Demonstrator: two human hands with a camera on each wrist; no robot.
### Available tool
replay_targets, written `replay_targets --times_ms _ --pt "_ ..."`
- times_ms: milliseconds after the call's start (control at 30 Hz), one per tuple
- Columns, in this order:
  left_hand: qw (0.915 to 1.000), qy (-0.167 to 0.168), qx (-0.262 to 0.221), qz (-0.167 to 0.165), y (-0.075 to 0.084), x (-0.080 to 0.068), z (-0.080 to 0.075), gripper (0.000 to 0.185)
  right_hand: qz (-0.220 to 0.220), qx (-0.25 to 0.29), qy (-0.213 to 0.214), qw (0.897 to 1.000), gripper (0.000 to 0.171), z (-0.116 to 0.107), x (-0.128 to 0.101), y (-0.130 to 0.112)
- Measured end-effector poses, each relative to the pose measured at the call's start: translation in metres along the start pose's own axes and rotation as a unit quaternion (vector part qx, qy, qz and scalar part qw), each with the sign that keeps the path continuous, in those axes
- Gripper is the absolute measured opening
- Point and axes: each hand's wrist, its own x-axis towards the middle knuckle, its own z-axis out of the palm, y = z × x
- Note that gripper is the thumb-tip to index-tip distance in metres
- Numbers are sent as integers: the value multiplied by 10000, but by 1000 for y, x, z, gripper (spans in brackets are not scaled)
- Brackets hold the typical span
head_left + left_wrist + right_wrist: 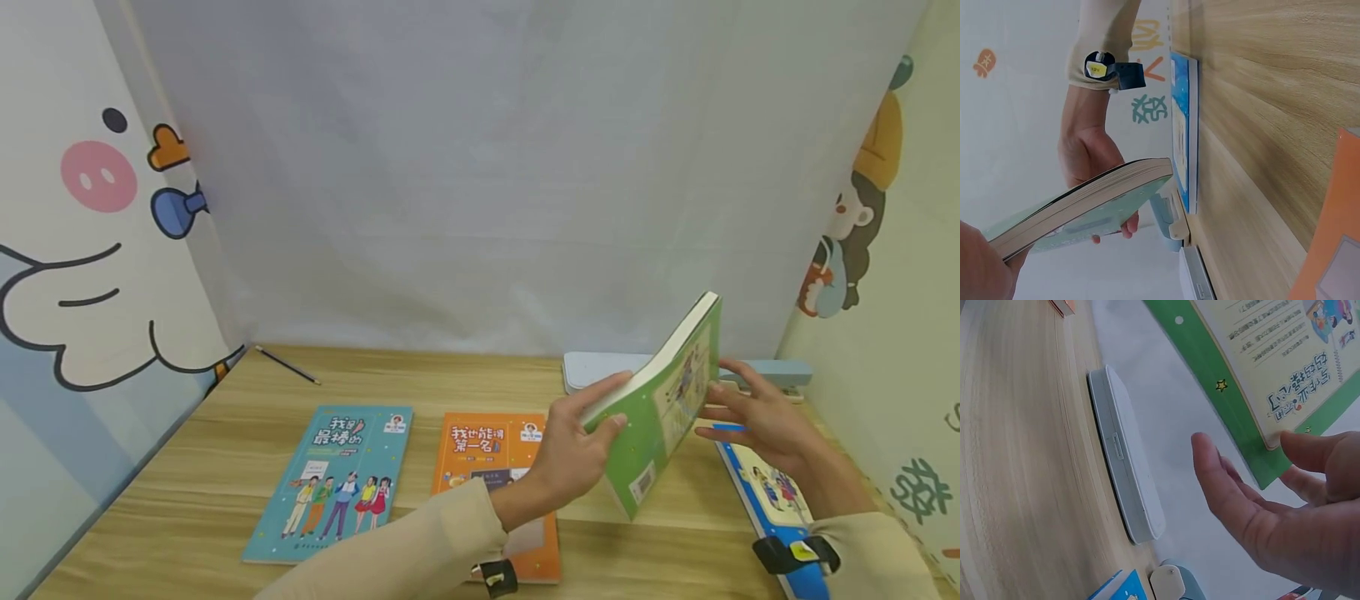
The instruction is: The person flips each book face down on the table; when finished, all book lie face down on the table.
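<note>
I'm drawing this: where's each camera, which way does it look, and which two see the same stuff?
Head: on the head, looking forward and down at the table; sleeves, left fingers and right fingers show.
Left wrist: on that wrist, looking past the green book to the right wall; right arm, right fingers and part of the left hand show.
Right wrist: on that wrist, looking past the case to the curtain; right fingers show.
Head and left wrist both see the orange book and blue book.
</note>
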Motion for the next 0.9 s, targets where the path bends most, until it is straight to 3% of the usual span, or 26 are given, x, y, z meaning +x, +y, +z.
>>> replay_targets --times_ms 133,200,367,700,900 --pt "10000 -17 2 44 1 0 0 50 20 764 -211 9969 54 1 2 2" --pt "10000 -16 5 43 1 -1 0 50 12 890 -268 9957 55 2 3 4" --pt "10000 -22 14 -7 1 -2 -2 50 -85 935 -306 9951 57 5 5 8" --pt "9998 -42 105 -183 -1 -2 -6 50 -98 1252 -250 9918 41 8 3 13" --pt "9994 34 269 -195 -3 -2 -8 50 -86 1106 -196 9936 39 8 1 16"
